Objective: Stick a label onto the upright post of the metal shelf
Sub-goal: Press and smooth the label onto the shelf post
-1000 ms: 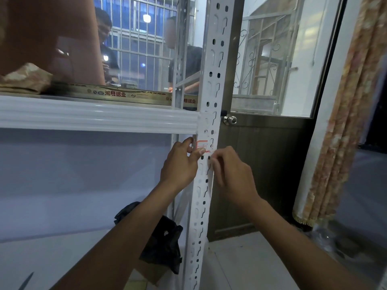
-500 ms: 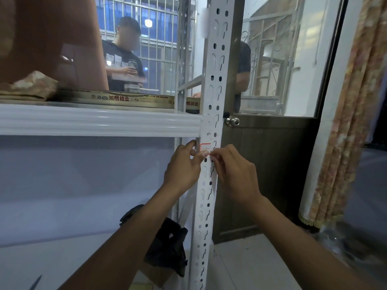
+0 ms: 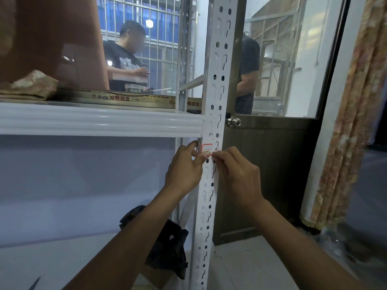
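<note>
Black bag [image 3: 167,248] crumpled low, left of brown door [image 3: 272,174]; round metal knob [image 3: 234,122] on door; patterned curtain [image 3: 351,122] hangs right; person in black shirt [image 3: 123,59] beyond glass.

Both hands, left hand [image 3: 184,168] and right hand [image 3: 236,174], pinch the label [image 3: 207,147] against the upright post [image 3: 211,185].

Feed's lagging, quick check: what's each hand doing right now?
Left hand: thumb pins the label against the post.
Right hand: fingers pinch the label's lower corner.

label [image 3: 207,147] print: too small to read | lower edge: seemingly behind fingertips [image 3: 206,155] | post [image 3: 218,84]: cut off top, bottom
</note>
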